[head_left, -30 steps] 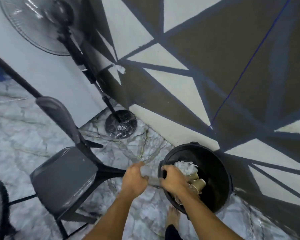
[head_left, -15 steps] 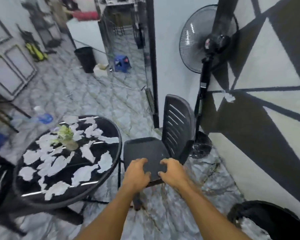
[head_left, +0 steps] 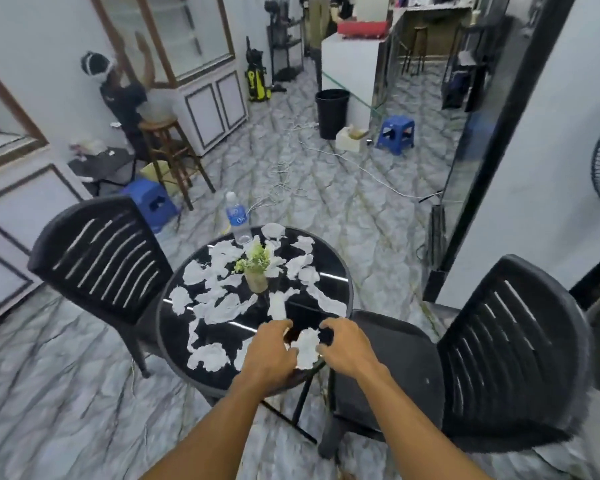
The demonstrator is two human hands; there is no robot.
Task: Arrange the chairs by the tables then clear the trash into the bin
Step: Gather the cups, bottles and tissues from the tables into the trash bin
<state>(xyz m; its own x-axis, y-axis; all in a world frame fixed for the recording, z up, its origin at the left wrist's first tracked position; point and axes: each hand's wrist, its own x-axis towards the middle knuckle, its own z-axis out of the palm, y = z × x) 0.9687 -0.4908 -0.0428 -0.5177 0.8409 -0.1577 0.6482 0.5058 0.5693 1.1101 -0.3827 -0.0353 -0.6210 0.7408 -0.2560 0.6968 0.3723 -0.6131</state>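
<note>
My left hand (head_left: 271, 351) and right hand (head_left: 349, 344) flank a crumpled white paper scrap (head_left: 305, 344) — fingers half-curled, grip unclear.

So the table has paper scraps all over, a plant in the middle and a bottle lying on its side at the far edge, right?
Not quite: the head view shows the bottle standing upright at the far edge of the table, not lying. The paper scraps and the plant in the middle are as you say.
</note>
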